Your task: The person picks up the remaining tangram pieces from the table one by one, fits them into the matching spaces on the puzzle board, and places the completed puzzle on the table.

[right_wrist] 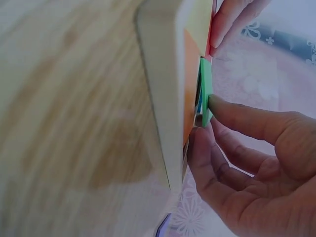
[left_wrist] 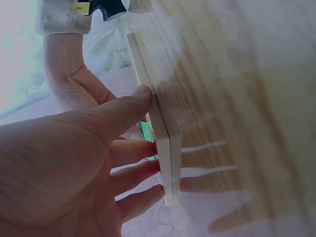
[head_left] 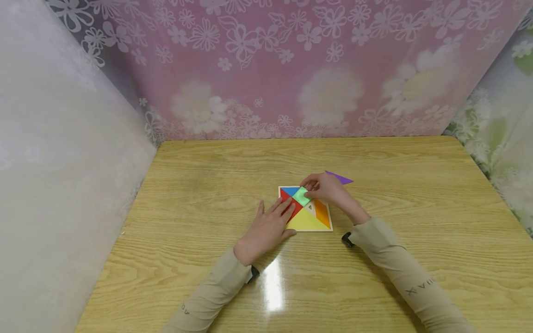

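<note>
A tangram board [head_left: 312, 231] with a pale wooden rim lies on the table. My right hand [head_left: 329, 188] pinches a green square piece [head_left: 301, 197] between thumb and fingers. In the right wrist view, the green square [right_wrist: 207, 86] is tilted, its near edge raised off the board. My left hand [head_left: 266, 229] rests straight fingers on the red triangle [head_left: 285, 194], its thumb against the board's near edge. Also in the board are a blue triangle [head_left: 289, 190], a yellow triangle [head_left: 307, 221] and an orange piece [head_left: 322, 212]. Bare board with a small dark mark shows beside the green square.
A purple piece [head_left: 341, 178] lies on the table beyond the board, partly behind my right hand. The wood-grain table [head_left: 200, 185] extends around the board. A pink flowered curtain [head_left: 266, 92] hangs along the far edge, with pale cloth at both sides.
</note>
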{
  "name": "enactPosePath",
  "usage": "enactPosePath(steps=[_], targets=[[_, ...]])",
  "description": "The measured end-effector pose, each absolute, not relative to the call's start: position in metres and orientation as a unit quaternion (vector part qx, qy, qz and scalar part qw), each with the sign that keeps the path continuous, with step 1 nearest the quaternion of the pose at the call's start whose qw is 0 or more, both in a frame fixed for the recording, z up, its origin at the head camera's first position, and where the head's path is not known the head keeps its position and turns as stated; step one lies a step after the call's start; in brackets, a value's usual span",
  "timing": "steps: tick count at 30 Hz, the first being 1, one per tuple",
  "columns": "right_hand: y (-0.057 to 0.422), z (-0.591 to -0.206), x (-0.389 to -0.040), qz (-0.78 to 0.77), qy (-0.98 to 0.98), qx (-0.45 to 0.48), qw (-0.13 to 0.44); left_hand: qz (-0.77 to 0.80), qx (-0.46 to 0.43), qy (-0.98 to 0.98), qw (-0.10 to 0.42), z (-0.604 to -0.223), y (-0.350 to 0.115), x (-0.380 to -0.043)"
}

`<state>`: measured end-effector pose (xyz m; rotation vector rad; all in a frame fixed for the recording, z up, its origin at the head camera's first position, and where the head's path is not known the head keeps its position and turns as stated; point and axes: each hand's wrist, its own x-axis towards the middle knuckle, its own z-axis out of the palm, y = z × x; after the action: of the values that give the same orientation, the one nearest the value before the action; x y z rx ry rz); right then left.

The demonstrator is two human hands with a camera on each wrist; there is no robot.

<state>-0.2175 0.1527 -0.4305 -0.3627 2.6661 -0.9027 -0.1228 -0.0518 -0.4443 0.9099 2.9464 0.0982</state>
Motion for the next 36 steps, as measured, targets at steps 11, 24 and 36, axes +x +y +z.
enactPosePath(steps=[11,24,36], targets=[[0.15,-0.429,-0.217,-0.308,0.926,-0.137,0.17,0.034,0.301,0.953,0.022,-0.445,-0.052,-0.123],[0.15,-0.429,-0.215,-0.325,0.92,-0.152,0.158,0.03,0.299,0.953,0.026,-0.44,-0.053,-0.122],[0.178,-0.423,-0.209,-0.34,0.931,-0.133,0.018,0.04,0.295,0.954,0.035,-0.442,-0.052,-0.123]])
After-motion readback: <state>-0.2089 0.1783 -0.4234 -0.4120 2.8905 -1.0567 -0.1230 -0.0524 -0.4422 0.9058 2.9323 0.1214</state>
